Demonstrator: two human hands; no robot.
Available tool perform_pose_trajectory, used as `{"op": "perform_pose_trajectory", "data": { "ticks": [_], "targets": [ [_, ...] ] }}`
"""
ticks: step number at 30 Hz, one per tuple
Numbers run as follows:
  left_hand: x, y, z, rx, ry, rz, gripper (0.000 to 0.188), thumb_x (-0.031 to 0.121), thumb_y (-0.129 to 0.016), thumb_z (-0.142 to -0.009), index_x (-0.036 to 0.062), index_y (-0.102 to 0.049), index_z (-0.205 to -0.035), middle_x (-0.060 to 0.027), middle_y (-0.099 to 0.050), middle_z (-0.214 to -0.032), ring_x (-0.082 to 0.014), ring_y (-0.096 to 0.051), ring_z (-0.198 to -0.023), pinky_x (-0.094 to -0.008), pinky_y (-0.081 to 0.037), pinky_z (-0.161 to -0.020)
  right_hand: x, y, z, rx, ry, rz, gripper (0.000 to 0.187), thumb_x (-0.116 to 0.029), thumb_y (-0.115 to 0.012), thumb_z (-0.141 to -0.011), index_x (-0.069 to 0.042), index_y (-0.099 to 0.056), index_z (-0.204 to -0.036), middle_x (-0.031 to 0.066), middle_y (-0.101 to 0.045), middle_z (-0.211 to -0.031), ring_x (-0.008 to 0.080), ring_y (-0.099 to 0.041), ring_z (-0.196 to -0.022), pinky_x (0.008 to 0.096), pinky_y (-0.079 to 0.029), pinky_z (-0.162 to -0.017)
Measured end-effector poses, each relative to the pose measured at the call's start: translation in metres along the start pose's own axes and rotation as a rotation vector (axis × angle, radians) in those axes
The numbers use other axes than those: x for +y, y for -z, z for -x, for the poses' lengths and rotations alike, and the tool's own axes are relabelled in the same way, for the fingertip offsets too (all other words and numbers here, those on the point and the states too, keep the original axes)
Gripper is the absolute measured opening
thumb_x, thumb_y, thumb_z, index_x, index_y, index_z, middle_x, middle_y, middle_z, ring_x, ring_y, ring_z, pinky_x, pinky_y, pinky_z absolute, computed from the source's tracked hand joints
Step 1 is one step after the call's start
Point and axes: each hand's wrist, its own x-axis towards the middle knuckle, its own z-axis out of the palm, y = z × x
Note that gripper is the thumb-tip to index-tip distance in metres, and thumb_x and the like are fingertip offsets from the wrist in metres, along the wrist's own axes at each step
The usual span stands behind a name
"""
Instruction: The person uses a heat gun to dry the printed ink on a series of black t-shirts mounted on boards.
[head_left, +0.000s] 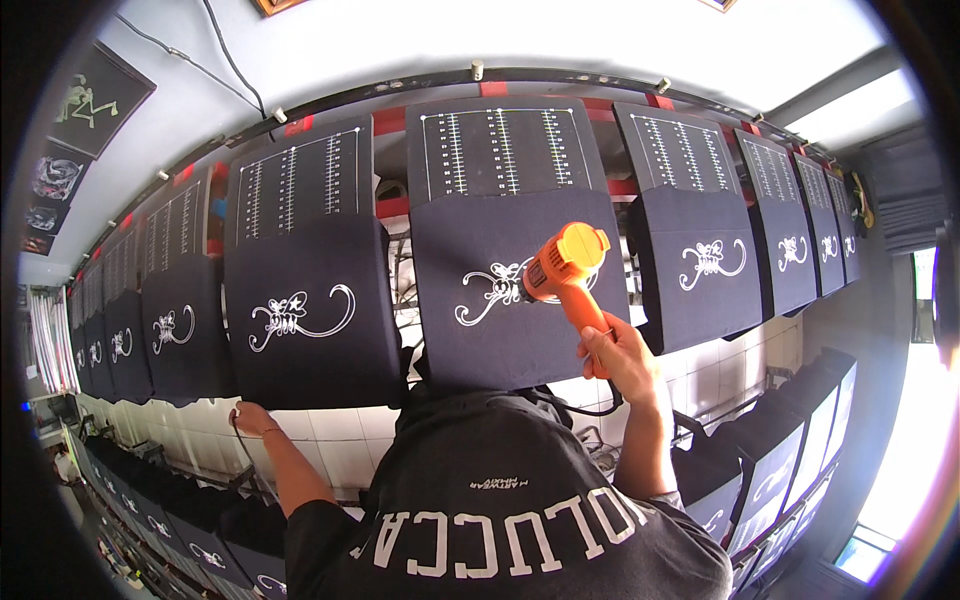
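My right hand (622, 358) is wrapped around the handle of an orange heat gun (578, 262). The heat gun's dark nozzle points left and down at a white line print (490, 290) on a black shirt (470, 350), and its body hides the print's middle. That shirt is pulled over a black board (480, 150) marked with white ruler scales. Lower left, my left hand (252, 418) is closed on a thin dark cord (243, 447), below the front edge of the neighbouring shirt (310, 370). Part of its fingers is hidden.
More shirt-covered boards with the same white print run left and right, such as the right-hand shirt (695, 300). A dark rail (560, 76) with pale knobs lies behind them. A second row of black shirts (765, 450) stands behind me, across a tiled floor (345, 425).
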Motion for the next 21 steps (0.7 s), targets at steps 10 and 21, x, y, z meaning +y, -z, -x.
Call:
{"op": "perform_pose_trajectory", "data": {
  "ticks": [10,21],
  "targets": [
    [0.032,-0.031,-0.041,-0.09,-0.195,0.036,0.045,0.033,-0.049,-0.087,-0.0025,-0.067,-0.106,-0.0278,-0.067,-0.111,-0.0457,-0.064,-0.101,-0.0515,-0.048,-0.091,-0.001,-0.028,-0.023,0.108,0.059,0.077,0.038,-0.03,-0.06,-0.097,0.002,-0.057,-0.119,0.0044,-0.059,-0.079,0.0098,-0.057,-0.056,0.0238,-0.047,-0.052],
    [0.068,-0.024,0.001,-0.329,-0.201,-0.249,0.064,0.046,-0.035,-0.096,-0.0065,-0.063,-0.119,-0.0308,-0.063,-0.119,-0.0476,-0.061,-0.108,-0.0533,-0.047,-0.094,-0.009,-0.028,-0.033,0.187,0.055,-0.007,0.033,-0.026,-0.061,-0.096,0.002,-0.059,-0.113,0.0031,-0.06,-0.078,0.0079,-0.057,-0.058,0.0235,-0.049,-0.054]
  ]
}}
